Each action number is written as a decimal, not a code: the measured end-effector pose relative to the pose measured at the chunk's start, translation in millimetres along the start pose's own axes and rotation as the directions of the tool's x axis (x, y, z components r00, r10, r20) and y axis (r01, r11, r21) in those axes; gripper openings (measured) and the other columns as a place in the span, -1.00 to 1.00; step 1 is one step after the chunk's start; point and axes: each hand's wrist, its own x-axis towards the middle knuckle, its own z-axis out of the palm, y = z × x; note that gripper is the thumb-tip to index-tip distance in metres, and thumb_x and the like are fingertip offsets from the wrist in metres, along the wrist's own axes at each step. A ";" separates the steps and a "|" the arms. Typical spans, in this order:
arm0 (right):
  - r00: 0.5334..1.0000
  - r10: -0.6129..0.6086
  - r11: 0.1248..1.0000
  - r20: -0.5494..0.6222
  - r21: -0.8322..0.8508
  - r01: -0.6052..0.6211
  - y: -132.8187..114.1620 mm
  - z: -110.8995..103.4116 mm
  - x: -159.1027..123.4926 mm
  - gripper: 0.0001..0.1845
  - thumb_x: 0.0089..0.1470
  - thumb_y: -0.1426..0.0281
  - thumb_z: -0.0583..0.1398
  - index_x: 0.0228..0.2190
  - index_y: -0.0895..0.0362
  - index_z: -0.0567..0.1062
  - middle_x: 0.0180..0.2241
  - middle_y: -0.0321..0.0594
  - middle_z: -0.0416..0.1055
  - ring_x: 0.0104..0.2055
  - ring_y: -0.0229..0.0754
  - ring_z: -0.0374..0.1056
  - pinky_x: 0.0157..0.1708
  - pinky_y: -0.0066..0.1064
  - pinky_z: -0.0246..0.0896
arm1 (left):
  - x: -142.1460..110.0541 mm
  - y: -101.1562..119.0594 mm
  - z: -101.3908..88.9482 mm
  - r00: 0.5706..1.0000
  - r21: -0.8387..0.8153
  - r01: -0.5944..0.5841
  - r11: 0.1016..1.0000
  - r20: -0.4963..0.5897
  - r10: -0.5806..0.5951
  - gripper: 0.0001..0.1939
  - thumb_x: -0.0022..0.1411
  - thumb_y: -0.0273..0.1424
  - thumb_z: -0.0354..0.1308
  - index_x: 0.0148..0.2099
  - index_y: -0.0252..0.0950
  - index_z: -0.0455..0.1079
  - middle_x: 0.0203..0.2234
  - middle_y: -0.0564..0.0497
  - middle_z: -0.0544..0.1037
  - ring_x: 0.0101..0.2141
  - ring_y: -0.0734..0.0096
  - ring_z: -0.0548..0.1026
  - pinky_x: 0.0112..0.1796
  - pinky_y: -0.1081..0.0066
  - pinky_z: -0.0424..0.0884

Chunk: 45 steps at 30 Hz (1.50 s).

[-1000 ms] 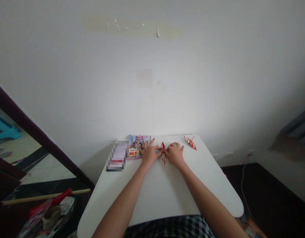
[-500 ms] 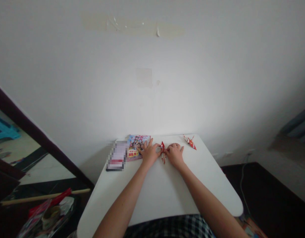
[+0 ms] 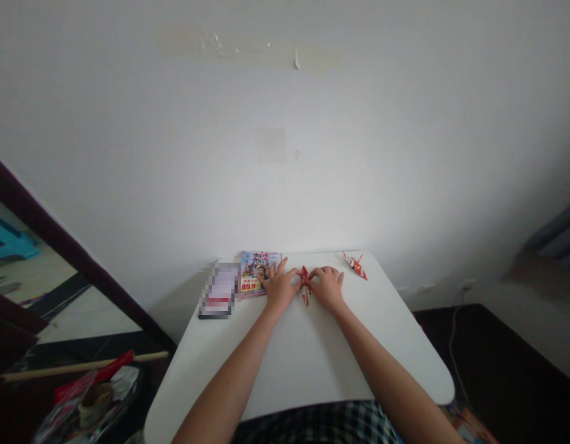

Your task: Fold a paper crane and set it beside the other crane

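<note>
A small folded piece of red and white patterned paper (image 3: 306, 297) lies near the middle of the white table (image 3: 308, 357), its narrow points directed away from and toward me. My left hand (image 3: 280, 287) pinches its left side between thumb and index finger, with the other fingers spread over the edge of a colourful printed leaflet (image 3: 255, 277). From the right, my right hand (image 3: 326, 287) pinches the same paper at its middle. The fingertips of both hands nearly meet and hide the paper's centre. A finished-looking origami crane (image 3: 356, 265) of similar paper rests at the back right.
A phone (image 3: 220, 290) with a blurred screen lies at the table's left, beside the leaflet. Behind the table rises a white wall (image 3: 285, 203). A dark-framed mirror (image 3: 72, 246) leans on the left, above a bag of items (image 3: 95, 401). A cable (image 3: 453, 345) hangs at right.
Both hands keep their pinch on the folded paper. The right fingertips have shifted slightly, and the paper's far point looks a little different in angle. Everything else stays put.
</note>
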 end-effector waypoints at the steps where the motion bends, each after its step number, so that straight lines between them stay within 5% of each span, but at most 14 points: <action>1: 1.000 -0.002 1.000 -0.003 -0.002 0.002 -0.3 -0.4 -0.5 -0.76 0.14 0.15 0.27 -0.17 -0.05 0.58 0.03 -0.14 0.38 0.25 0.10 0.06 0.29 0.24 -0.39 | -0.4 -0.2 -0.2 1.000 -0.004 0.000 1.000 -0.004 0.000 -0.75 0.19 -0.05 0.23 -0.08 0.17 0.55 0.37 0.16 0.20 0.35 -0.12 0.05 0.23 -0.45 -0.17; 22: 1.000 -0.008 1.000 -0.013 -0.014 0.008 -3.1 -3.5 -3.9 -0.76 0.23 0.19 0.19 -0.17 -0.03 0.61 0.06 -0.14 0.38 0.25 0.10 0.06 0.30 0.19 -0.38 | 1.1 -4.1 -1.1 0.999 -0.032 0.002 1.000 0.037 -0.001 -0.77 0.24 -0.05 0.17 -0.17 0.11 0.63 0.35 0.18 0.26 0.31 -0.10 0.15 0.24 -0.43 -0.22; 32: 0.995 0.016 0.998 -0.095 0.067 -0.010 -4.5 -6.2 -12.5 -0.79 0.22 0.19 0.19 -0.24 -0.13 0.64 0.04 -0.25 0.44 0.26 0.04 0.06 0.29 0.20 -0.38 | 4.0 -7.1 -0.6 0.999 -0.002 -0.035 0.999 0.033 0.035 -0.75 0.22 0.02 0.17 -0.08 0.28 0.57 0.37 0.24 0.19 0.32 -0.17 0.11 0.23 -0.45 -0.28; 45: 0.998 0.019 0.999 -0.064 -0.030 -0.021 -3.9 -3.8 -13.4 -0.74 0.25 0.14 0.17 -0.08 -0.28 0.60 0.13 -0.24 0.36 0.27 0.06 0.02 0.29 0.22 -0.40 | 8.6 -9.7 -1.5 0.989 0.021 -0.066 0.998 0.131 0.063 -0.63 0.26 0.06 0.07 0.12 0.48 0.35 0.42 0.26 0.07 0.38 -0.21 -0.04 0.19 -0.50 -0.44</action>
